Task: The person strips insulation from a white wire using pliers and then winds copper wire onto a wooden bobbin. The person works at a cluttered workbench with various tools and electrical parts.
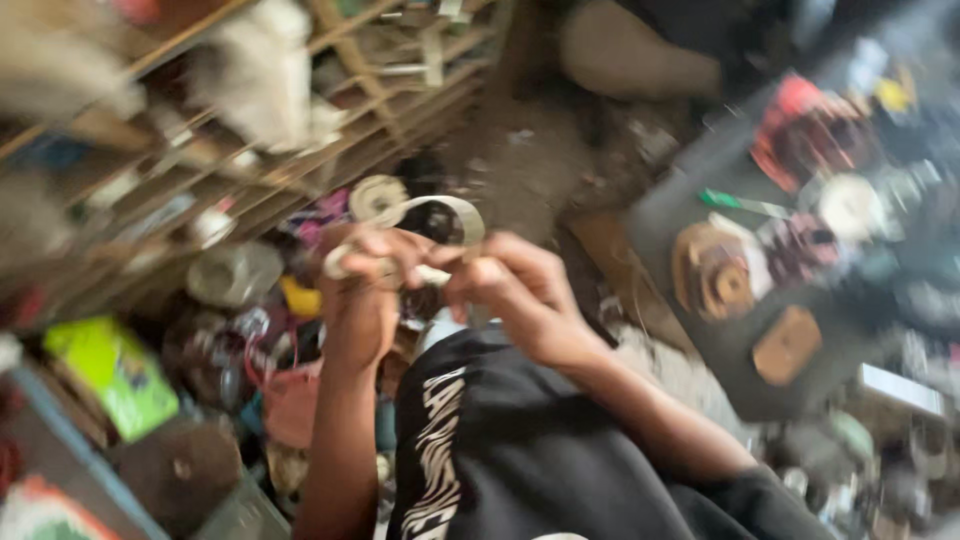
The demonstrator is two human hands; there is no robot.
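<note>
1. Frame is motion-blurred and tilted; fine detail is lost.
2. Left hand (362, 268): fingers curled shut around a pale strip of tape (455, 212), gripping one end near the knuckles.
3. Right hand (515, 285): fingers pinched closed on the same strip, just beside the left hand. Both hands touch or nearly touch at the middle of the view.
4. The strip arcs up from between the hands in a loop and runs to a pale roll (377, 196) sitting just above the left hand. Can't tell whether the roll is held or hanging free.
5. Below the hands: the person's dark clothing with pale print (480, 440).
6. Left side: wooden slatted rack (300, 150) running diagonally, cluttered with blurred parts. Under it, a green box (115, 372), a pink bucket-like container (290, 400), and a small yellow item (300, 297).
7. Right side: dark tray or board (680, 200) carrying a brown round rotor-like part (712, 270), a brown block (787, 343), a red coil-like item (800, 130) and a green-handled tool (740, 202).
8. Dirt floor (530, 160) between rack and tray.
</note>
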